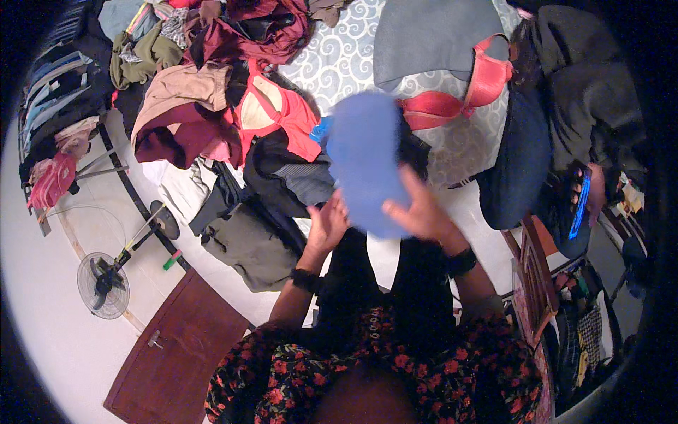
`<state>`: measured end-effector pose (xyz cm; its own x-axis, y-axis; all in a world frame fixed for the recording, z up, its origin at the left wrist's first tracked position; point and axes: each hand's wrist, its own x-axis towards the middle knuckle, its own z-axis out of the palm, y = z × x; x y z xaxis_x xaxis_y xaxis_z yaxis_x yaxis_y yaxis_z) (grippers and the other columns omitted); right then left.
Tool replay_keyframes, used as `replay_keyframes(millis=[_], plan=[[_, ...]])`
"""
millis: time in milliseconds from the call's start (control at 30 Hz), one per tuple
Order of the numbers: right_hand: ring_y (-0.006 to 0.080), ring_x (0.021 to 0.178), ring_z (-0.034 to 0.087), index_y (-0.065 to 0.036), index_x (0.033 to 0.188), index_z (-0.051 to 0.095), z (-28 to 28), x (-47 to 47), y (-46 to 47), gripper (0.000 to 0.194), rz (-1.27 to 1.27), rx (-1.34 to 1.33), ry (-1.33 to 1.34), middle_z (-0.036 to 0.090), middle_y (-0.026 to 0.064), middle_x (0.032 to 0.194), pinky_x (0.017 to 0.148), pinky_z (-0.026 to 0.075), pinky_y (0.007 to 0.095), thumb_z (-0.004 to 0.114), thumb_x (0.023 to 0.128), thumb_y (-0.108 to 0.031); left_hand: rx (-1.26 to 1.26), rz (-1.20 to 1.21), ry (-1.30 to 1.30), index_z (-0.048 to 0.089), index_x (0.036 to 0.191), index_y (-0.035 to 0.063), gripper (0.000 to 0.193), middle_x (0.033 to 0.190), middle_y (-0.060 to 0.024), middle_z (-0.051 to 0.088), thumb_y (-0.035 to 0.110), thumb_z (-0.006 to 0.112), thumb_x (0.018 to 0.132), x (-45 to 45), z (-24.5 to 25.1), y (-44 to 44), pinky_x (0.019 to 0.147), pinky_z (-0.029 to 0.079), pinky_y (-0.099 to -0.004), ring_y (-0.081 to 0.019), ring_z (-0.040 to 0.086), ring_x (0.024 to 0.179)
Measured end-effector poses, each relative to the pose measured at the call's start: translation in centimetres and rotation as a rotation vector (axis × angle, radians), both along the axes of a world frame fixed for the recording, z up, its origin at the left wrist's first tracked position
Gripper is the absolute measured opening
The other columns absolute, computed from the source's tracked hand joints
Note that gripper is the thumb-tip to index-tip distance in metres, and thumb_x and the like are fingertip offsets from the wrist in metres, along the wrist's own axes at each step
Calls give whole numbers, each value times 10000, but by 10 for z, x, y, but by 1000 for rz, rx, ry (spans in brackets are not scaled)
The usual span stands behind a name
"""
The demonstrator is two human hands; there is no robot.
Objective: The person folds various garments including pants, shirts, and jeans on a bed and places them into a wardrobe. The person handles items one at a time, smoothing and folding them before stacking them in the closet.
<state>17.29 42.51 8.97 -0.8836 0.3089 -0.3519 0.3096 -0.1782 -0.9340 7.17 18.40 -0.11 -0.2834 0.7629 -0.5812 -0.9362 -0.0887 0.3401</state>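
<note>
A blue piece of fabric (365, 159), blurred and roughly oval, is held up before me over the patterned bedding (339, 58). My right hand (421, 209) grips its lower right edge, thumb on top. At its lower left edge is my left hand (329, 220), fingertips against the fabric; part of the fingers is hidden. Beyond the blue fabric, to the right, a coral bra (434, 110) lies partly on a grey cloth (434, 42). Another coral bra (265, 111) lies to the left, beside a beige and maroon garment (180, 116). Black garments (280, 169) lie just left of the blue fabric.
Olive trousers or similar cloth (249, 249) lie near my left forearm. Heaped clothes (254, 32) cover the far left. At right, a person in dark clothes (593, 106) holds a phone (580, 204). A fan (103, 286), a brown door (180, 350) and a wooden chair (535, 281) stand around.
</note>
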Motion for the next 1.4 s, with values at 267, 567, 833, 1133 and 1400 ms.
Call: replay_keyframes(millis=[267, 567, 833, 1133, 1400], plan=[[321, 1001, 551, 18, 1254, 371, 3, -1, -56, 527, 338, -158, 225, 528, 230, 1097, 837, 440, 356, 542, 773, -117, -356, -101, 316, 330, 1296, 35, 563, 1286, -110, 408, 325, 501, 845, -12, 20, -92, 994, 323, -379, -235, 402, 1166], [328, 1098, 453, 10, 1216, 398, -124, -1, 12, 715, -111, 604, -271, 478, 207, 1167, 935, 360, 380, 729, 636, -244, -558, 228, 550, 501, 1105, 16, 424, 1033, -68, 580, 82, 700, 737, 5, -18, 80, 842, 430, -301, -165, 555, 901], [301, 989, 516, 10, 1132, 477, -153, 0, 28, 737, -78, 527, -422, 542, 170, 1047, 872, 400, 374, 785, 548, -318, -1040, 86, 871, 345, 1202, -87, 933, 1137, -223, 405, 368, 825, 544, 23, -54, 66, 932, 345, -377, -318, 413, 1086], [257, 1006, 525, 26, 1161, 464, -134, 0, 41, 709, 60, 69, -206, 539, 164, 1109, 880, 397, 354, 747, 601, -303, -696, 32, 778, 406, 1188, -11, 637, 1107, -117, 529, 147, 757, 682, 4, -52, 51, 869, 429, -328, -189, 524, 979], [368, 997, 538, 45, 1224, 363, -104, -11, 10, 774, 52, 258, -456, 525, 280, 1085, 870, 410, 382, 719, 618, -278, -633, -182, 591, 438, 1177, -9, 586, 1121, -91, 515, 223, 715, 716, -1, -57, 17, 916, 365, -316, -182, 482, 1026]])
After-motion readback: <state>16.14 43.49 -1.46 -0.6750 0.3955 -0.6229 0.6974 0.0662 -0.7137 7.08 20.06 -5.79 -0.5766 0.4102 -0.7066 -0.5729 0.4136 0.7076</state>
